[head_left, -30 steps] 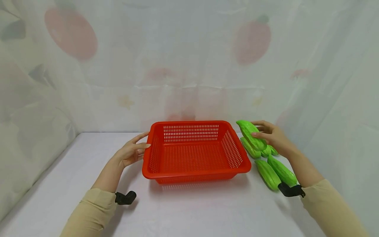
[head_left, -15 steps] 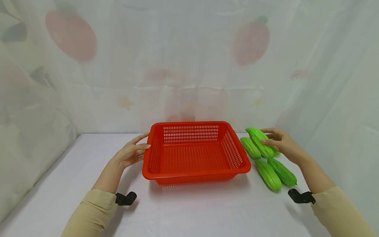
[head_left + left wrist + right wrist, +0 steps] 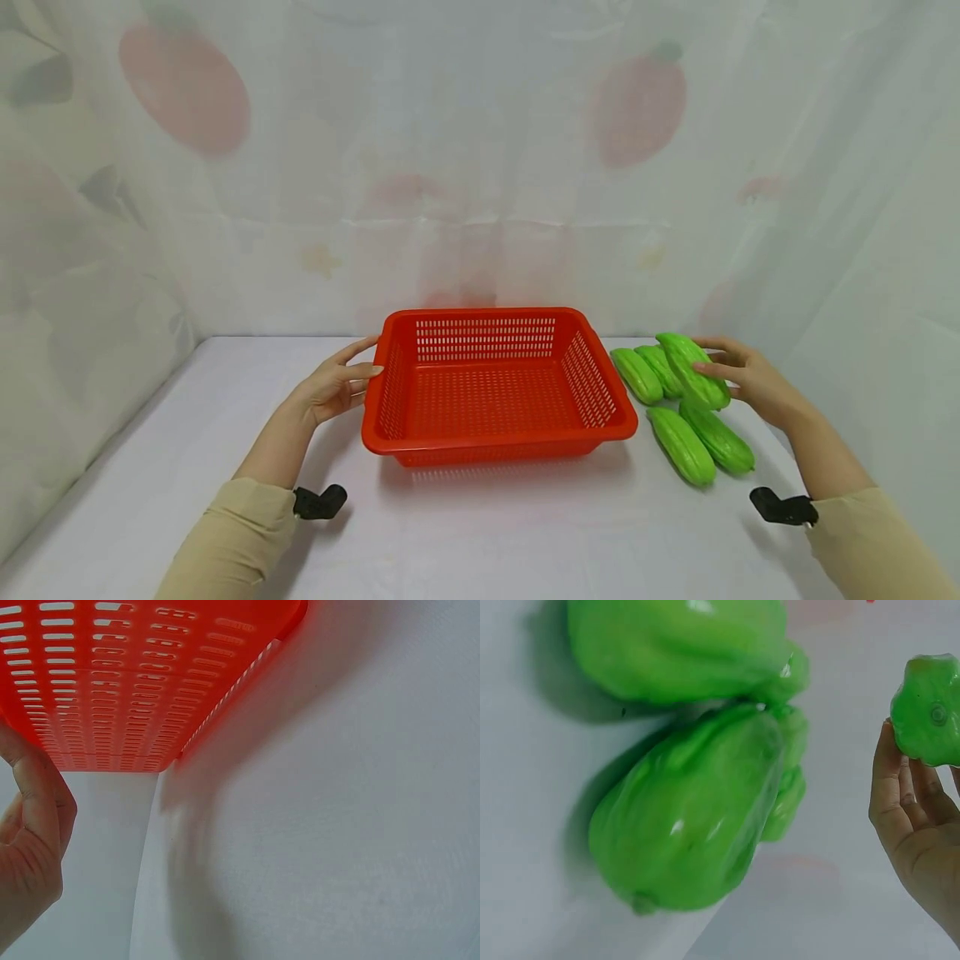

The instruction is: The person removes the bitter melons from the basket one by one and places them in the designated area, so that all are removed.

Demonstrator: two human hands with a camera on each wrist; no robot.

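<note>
In the head view my left hand [image 3: 335, 386] grips the left rim of a red plastic basket [image 3: 498, 442], thumb over the rim. The left wrist view shows the curled fingers of that hand [image 3: 34, 817] at the basket's slotted wall [image 3: 142, 682]. My right hand [image 3: 757, 385] holds a bright green, ridged bitter melon [image 3: 693, 372] between thumb and fingers, above the other melons. In the right wrist view the held melon [image 3: 934, 712] shows its stem end, clear of the table. Several more bitter melons lie on the table, among them a front one [image 3: 682, 447] and a back one [image 3: 636, 377].
A white-covered table [image 3: 480, 533] carries everything. Behind it hangs a pale curtain [image 3: 465, 167] with faded fruit prints, and similar cloth closes off both sides. The melons lie close to the basket's right side.
My right hand has moved right and down with the bitter melon, away from the basket. Another melon at the back has come into fuller view. The left hand and basket stay put.
</note>
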